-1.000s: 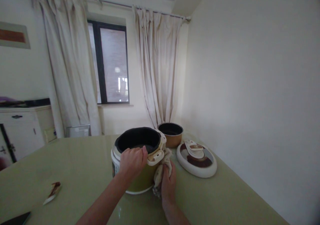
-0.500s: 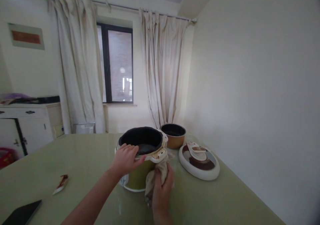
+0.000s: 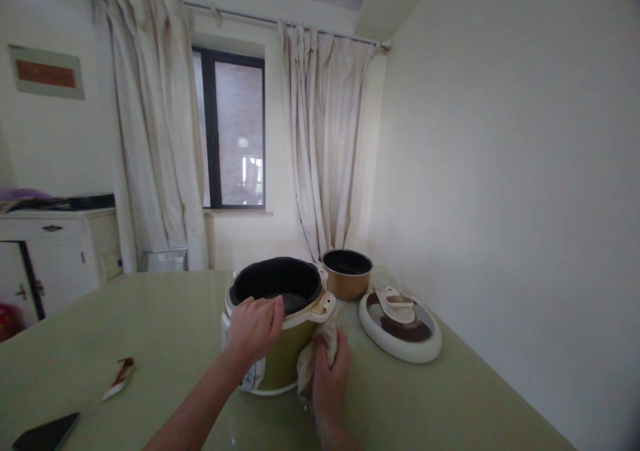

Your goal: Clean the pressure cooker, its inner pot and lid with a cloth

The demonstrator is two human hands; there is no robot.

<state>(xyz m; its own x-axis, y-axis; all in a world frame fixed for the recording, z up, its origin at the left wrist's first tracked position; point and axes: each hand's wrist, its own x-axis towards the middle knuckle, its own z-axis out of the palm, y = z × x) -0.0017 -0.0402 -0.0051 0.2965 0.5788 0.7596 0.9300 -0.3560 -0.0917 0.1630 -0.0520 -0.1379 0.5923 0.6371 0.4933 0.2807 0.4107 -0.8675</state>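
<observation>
Clearly, the cooker stands upright and open on the green table, its dark round opening facing up between pale rim parts, with an olive side below and a white band around the base. The left hand is closed over the near edge of the rim – the fingers bend over it toward the opening, and the thumb side faces right. Lower down, the right hand grips a crumpled, stained cloth and presses it to the right side of the cooker, under the protruding pale handle. The cloth bunches between that hand and the olive wall, and part of it hangs below the fingers.

Just behind the cooker, to the right, sits a round pot with a black inside and a copper-coloured outside. The lid, white-rimmed with a brown and grey top, lies flat to the right of the cooker, near the pot and apart from both hands. Well to the left on the table lies a small white and brown piece – too blurred to identify – and nearer the lower left corner is a dark flat object. Beyond the table, pale curtains hang beside a dark-framed window.
</observation>
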